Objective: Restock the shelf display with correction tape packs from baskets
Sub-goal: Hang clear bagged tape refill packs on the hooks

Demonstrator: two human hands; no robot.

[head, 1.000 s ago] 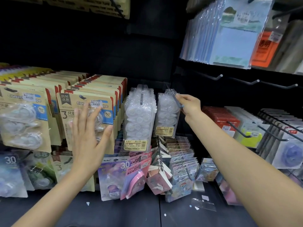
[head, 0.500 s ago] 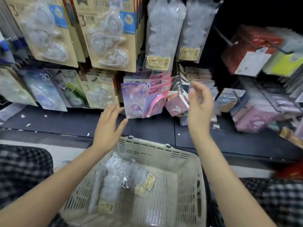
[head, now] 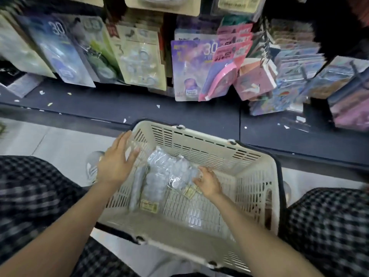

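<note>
Down on the floor by the shelf (head: 179,116) sits the basket (head: 257,176), with a few clear packs (head: 167,176) lying in its left half. They look light, crinkly and slippery; best pinched at the stiffer top edge. My left hand (head: 115,164) hovers spread and empty over the rim, while my right hand (head: 207,182) fingers a pack's edge, grip unclear.
</note>
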